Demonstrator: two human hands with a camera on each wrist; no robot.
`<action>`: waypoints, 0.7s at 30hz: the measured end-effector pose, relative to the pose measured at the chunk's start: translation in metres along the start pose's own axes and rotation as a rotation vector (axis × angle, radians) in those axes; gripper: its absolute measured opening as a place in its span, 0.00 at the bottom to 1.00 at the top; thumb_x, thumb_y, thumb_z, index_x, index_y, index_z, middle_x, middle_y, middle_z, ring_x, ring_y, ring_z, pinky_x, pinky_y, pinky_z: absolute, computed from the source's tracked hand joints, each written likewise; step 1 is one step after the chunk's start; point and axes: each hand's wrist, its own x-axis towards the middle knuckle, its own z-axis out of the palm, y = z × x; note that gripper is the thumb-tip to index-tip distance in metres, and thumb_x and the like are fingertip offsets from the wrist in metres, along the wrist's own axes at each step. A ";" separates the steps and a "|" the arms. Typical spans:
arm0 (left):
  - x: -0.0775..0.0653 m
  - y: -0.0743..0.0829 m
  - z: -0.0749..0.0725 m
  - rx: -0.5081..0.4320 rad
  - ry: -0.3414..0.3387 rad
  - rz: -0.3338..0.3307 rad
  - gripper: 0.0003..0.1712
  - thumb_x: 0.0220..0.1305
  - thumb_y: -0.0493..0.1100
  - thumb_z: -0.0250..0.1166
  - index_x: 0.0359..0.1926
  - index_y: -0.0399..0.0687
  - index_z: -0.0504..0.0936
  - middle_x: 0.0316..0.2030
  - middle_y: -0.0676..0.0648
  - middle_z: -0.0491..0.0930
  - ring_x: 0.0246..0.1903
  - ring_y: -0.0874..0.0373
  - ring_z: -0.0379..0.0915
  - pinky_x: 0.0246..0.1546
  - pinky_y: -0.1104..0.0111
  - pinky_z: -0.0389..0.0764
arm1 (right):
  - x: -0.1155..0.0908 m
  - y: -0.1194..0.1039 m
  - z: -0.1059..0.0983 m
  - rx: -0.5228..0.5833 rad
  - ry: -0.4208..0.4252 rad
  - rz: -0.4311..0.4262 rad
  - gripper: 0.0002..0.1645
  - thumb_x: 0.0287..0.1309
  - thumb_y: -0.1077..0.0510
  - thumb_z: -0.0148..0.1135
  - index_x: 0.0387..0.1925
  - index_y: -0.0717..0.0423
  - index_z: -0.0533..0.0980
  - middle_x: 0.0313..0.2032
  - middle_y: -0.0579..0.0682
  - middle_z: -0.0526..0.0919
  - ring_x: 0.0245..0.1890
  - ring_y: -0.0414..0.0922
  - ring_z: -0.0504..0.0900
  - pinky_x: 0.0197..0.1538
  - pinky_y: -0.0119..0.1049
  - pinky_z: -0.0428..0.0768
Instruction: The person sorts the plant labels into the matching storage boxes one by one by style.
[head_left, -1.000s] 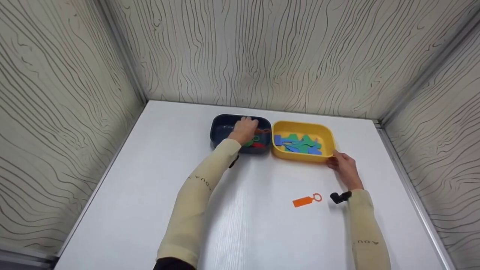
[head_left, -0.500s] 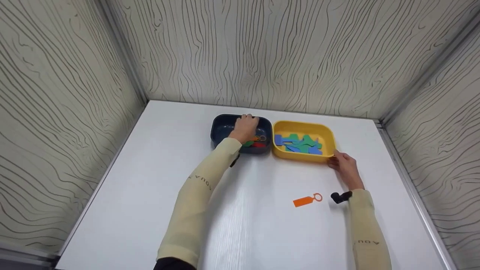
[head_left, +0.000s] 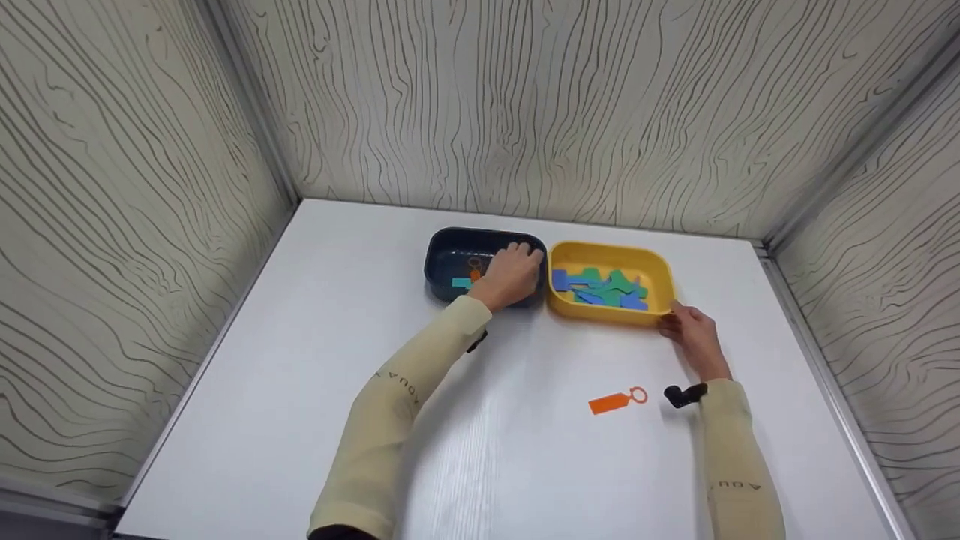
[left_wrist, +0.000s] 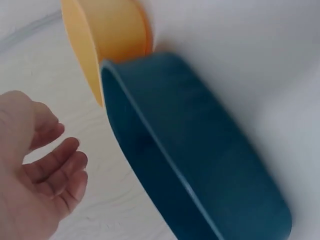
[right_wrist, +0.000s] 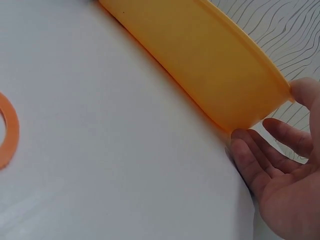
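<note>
My left hand [head_left: 511,276] is over the right half of a dark blue bin [head_left: 435,264], covering part of its contents. In the left wrist view its fingers are loosely bent, with a gap to the thumb and nothing between them. Left of the hand, a turquoise piece [head_left: 460,283] and an orange ringed tag [head_left: 475,274] show inside the bin. My right hand [head_left: 694,337] holds the near right corner of a yellow bin [head_left: 600,313]. The right wrist view has the thumb on its rim and fingertips low against the corner [right_wrist: 232,125].
Flat blue and green pieces [head_left: 616,283] lie in the yellow bin, which stands right beside the dark one. Another orange ringed tag [head_left: 609,403] lies on the white table [head_left: 525,465] in front. Wood-patterned panels [head_left: 487,112] enclose the table's back and sides.
My left hand has moved right within the dark blue bin. The turquoise piece and orange tag now show at its left, while red and green pieces are hidden. The right hand stays put.
</note>
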 end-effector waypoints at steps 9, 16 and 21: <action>-0.010 0.030 0.006 -0.036 -0.017 0.107 0.18 0.75 0.50 0.50 0.59 0.49 0.74 0.46 0.46 0.79 0.42 0.52 0.73 0.44 0.63 0.81 | -0.001 0.001 -0.001 0.014 -0.027 -0.044 0.34 0.68 0.40 0.54 0.60 0.63 0.64 0.42 0.45 0.80 0.46 0.40 0.83 0.57 0.32 0.80; -0.021 0.051 0.013 -0.085 0.002 0.197 0.10 0.73 0.48 0.52 0.45 0.48 0.75 0.37 0.47 0.78 0.33 0.53 0.72 0.29 0.65 0.74 | -0.007 -0.004 0.000 -0.018 -0.034 -0.027 0.36 0.68 0.39 0.53 0.62 0.63 0.63 0.45 0.47 0.78 0.49 0.41 0.82 0.58 0.33 0.79; -0.027 0.067 0.018 -0.132 -0.030 0.233 0.12 0.72 0.50 0.54 0.48 0.49 0.77 0.37 0.48 0.78 0.33 0.56 0.72 0.28 0.66 0.75 | -0.016 -0.011 0.005 -0.018 -0.048 -0.025 0.39 0.69 0.40 0.53 0.65 0.67 0.60 0.47 0.50 0.77 0.53 0.45 0.80 0.63 0.37 0.76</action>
